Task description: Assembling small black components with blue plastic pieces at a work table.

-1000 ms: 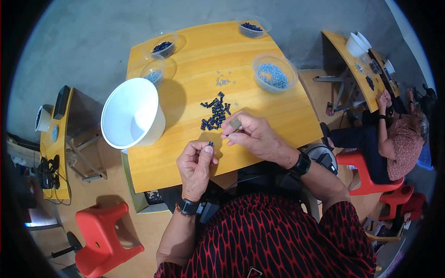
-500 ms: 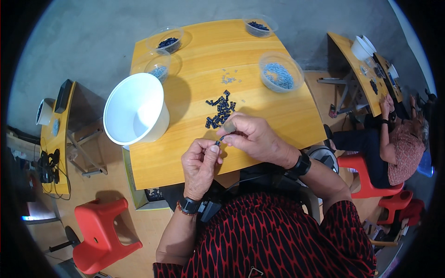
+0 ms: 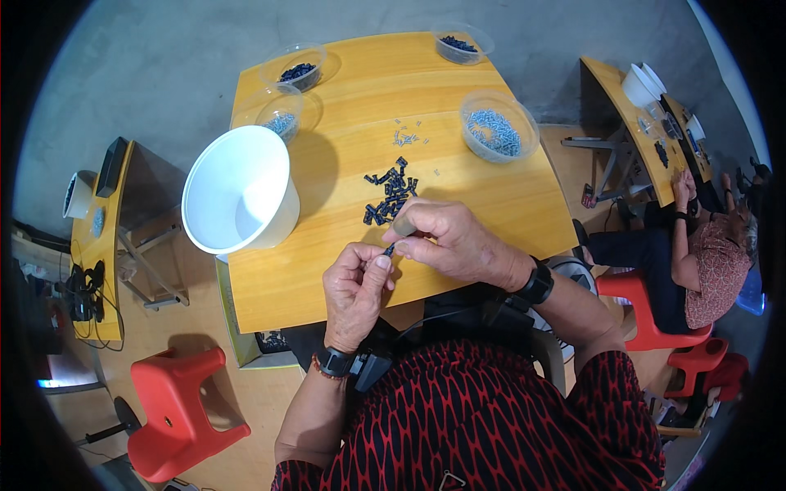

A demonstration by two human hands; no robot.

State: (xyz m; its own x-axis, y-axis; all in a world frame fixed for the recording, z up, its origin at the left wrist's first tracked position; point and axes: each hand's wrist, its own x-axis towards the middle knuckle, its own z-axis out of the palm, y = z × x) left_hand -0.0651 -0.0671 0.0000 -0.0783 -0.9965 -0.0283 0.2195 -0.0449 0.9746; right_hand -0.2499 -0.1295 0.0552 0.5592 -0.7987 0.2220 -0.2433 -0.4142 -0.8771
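Observation:
My left hand [image 3: 352, 286] pinches a small black plastic part [image 3: 388, 250] between thumb and forefinger, above the table's near side. Fingertips of my right hand [image 3: 458, 241] close on a small dark piece right at its upper end; the fingers mostly hide where the two meet. A grey-green cap or pad [image 3: 404, 226] shows at the right forefinger's tip; its kind is unclear. Just beyond the hands lies a loose pile of black plastic parts [image 3: 391, 196]. Several small silvery pieces, perhaps screws [image 3: 404, 139], lie scattered farther back.
A large white bucket [image 3: 282, 217] stands on the wooden table [image 3: 278, 286] at left. Clear bowls hold silvery pieces [image 3: 495, 133] at right and black parts [image 3: 299, 74] at far left. A red stool [image 3: 184, 409] is at lower left. Another person [image 3: 712, 278] sits at right.
The dark piece in my right fingertips and the part in my left hand have come together. Both hands otherwise stay in nearly the same place.

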